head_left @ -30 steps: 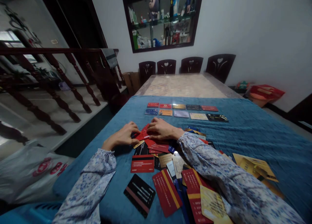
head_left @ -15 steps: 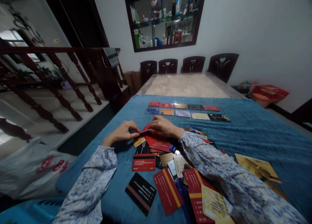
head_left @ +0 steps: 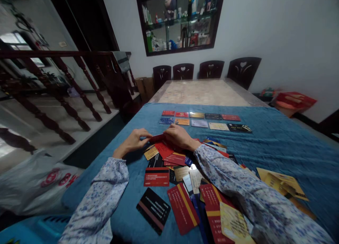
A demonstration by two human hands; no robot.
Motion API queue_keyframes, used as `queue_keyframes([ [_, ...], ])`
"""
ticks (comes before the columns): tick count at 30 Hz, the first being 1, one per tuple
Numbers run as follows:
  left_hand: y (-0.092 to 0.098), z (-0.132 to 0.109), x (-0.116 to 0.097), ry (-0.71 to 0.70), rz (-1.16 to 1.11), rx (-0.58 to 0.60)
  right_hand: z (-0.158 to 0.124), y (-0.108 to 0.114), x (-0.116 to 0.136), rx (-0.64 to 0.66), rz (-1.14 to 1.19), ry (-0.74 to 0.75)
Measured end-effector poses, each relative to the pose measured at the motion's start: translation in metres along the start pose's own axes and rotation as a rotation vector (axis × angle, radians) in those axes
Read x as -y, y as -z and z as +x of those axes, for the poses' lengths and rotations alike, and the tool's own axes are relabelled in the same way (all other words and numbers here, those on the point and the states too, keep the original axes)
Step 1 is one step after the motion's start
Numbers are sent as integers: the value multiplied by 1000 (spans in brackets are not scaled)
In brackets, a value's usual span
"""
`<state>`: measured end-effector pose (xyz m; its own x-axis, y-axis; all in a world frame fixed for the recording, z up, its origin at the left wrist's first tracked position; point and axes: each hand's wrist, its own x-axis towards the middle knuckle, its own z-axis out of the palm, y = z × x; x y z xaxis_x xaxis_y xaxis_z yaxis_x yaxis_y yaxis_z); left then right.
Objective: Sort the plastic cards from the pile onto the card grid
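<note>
A red card (head_left: 157, 138) is pinched by its two ends between my left hand (head_left: 135, 141) and my right hand (head_left: 178, 135), both closed on it. It is held tilted just above a loose heap of cards. Under and in front of my hands the heap shows a yellow card (head_left: 151, 152), a red card with a black stripe (head_left: 156, 176) and a black card (head_left: 153, 210). Beyond my hands, two neat rows of cards lie flat, among them an orange card (head_left: 182, 122) and a black-and-white card (head_left: 239, 128). My right forearm hides part of the heap.
A blue cloth (head_left: 267, 138) covers the near part of the table; its far end is bare stone (head_left: 196, 92). Gold cards (head_left: 282, 182) lie at the right. Chairs (head_left: 212, 70) stand behind the table. A white plastic bag (head_left: 34, 187) sits at the left, near a railing.
Both hands have risen slightly with the red card between them. The card has tipped, so more of its red face shows. The rows of cards have stayed as they were.
</note>
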<state>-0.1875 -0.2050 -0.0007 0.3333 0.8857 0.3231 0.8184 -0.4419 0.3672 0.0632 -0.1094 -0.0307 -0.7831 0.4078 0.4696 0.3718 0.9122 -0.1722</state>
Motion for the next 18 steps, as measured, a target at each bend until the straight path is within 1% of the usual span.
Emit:
queue_keyframes([
  [2, -2, 0, 2, -24, 24, -19, 0, 0, 0, -6, -5, -25],
  [6, -7, 2, 4, -45, 59, -47, 0, 2, 2, 29, -29, -103],
  [11, -18, 6, 10, -47, 64, -112, 0, 5, 6, 55, -68, -206],
  [15, -28, 9, 14, -24, 62, -193, 0, 6, 6, 44, -86, -203],
  [18, -33, 11, 16, -8, 78, -215, 0, 8, 6, 67, -108, -194],
])
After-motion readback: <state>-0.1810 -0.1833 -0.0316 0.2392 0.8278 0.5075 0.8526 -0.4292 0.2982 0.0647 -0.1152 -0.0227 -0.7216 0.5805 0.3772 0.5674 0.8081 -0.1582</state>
